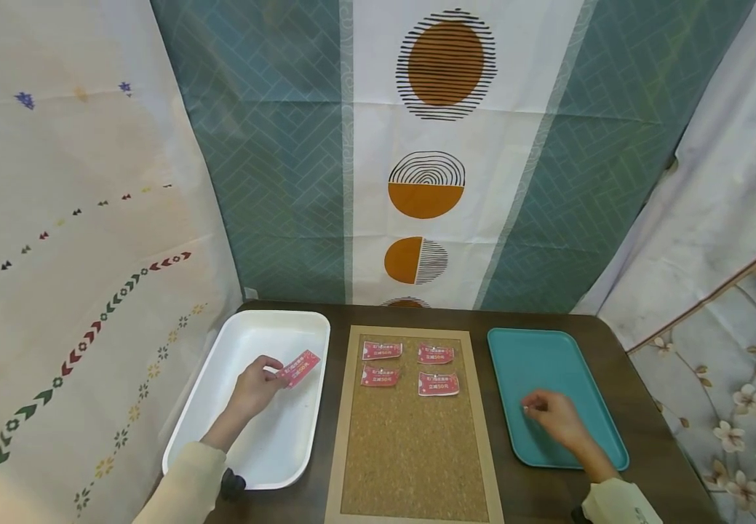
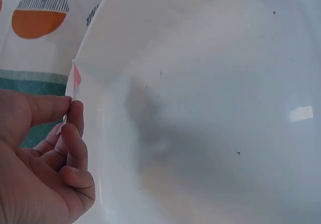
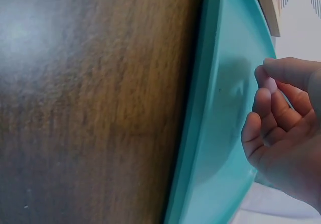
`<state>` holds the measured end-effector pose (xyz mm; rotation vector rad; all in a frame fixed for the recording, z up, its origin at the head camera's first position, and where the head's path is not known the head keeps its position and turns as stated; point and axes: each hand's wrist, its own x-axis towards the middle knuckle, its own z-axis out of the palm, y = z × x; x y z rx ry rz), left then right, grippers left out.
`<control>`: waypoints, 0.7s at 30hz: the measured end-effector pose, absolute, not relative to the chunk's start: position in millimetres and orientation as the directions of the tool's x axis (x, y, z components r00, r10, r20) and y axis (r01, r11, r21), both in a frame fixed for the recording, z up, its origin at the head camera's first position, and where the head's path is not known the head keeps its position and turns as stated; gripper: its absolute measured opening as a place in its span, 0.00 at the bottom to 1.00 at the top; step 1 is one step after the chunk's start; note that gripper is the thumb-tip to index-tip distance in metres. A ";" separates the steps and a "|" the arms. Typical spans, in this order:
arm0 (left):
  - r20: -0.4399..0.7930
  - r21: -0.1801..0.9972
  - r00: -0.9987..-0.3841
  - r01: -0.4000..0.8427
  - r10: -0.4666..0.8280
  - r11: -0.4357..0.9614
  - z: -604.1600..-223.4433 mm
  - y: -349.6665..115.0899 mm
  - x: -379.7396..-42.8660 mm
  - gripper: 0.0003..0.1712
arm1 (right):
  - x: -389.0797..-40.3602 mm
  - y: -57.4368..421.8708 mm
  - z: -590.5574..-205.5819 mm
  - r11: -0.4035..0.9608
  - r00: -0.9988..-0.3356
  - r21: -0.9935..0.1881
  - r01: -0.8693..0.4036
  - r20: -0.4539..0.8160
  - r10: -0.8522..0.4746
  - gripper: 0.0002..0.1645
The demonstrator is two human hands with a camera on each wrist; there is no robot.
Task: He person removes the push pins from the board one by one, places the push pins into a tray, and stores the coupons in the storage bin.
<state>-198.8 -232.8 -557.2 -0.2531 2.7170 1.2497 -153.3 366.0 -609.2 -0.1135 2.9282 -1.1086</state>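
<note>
My left hand (image 1: 256, 393) pinches a red coupon (image 1: 298, 369) with pale printing between thumb and fingers, above the white tray (image 1: 247, 473). From the left wrist the coupon (image 2: 76, 77) shows nearly edge-on. Over the teal tray (image 1: 541, 349), my right hand (image 1: 553, 416) has thumb and forefinger together, with a small whitish thing (image 1: 525, 410) at the tips. Its kind is too small to tell, and the fingers hide it in the right wrist view. Between the trays lies a cork board (image 1: 417, 458), where several similar coupons (image 1: 439, 384) are fixed in two rows near the top.
A dark wooden table (image 1: 335, 407) carries both trays and the board, whose light wooden frame (image 1: 335, 473) stands between them. Patterned cloths hang behind (image 1: 286, 182) and at both sides. Small dark specks (image 2: 238, 153) dot the white tray.
</note>
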 end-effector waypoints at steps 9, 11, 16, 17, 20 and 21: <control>-0.328 0.652 -0.941 -0.292 -0.087 0.700 -563.1 -238.3 -203.7 0.23 | -149.5 368.2 -613.1 0.762 -0.997 -0.643 -0.071 0.015 -0.081 0.04; -0.344 0.641 -0.935 -0.298 -0.082 0.708 -563.9 -238.2 -203.8 0.23 | -149.0 368.2 -614.0 0.763 -0.997 -0.643 -0.068 0.007 -0.083 0.05; -0.348 0.635 -0.935 -0.291 -0.071 0.715 -566.3 -236.0 -204.6 0.22 | -149.2 366.8 -615.1 0.766 -0.997 -0.641 -0.059 -0.003 -0.080 0.05; -0.346 0.638 -0.936 -0.287 -0.067 0.715 -567.1 -236.0 -204.2 0.22 | -149.4 366.1 -615.1 0.765 -0.997 -0.641 -0.055 -0.006 -0.076 0.05; -0.346 0.645 -0.936 -0.281 -0.055 0.711 -569.4 -235.8 -204.3 0.22 | -148.7 364.3 -615.0 0.769 -0.997 -0.637 -0.054 -0.002 -0.072 0.05; -0.348 0.647 -0.936 -0.280 -0.052 0.709 -569.7 -235.9 -204.3 0.22 | -148.4 363.7 -614.9 0.770 -0.997 -0.635 -0.056 0.001 -0.072 0.05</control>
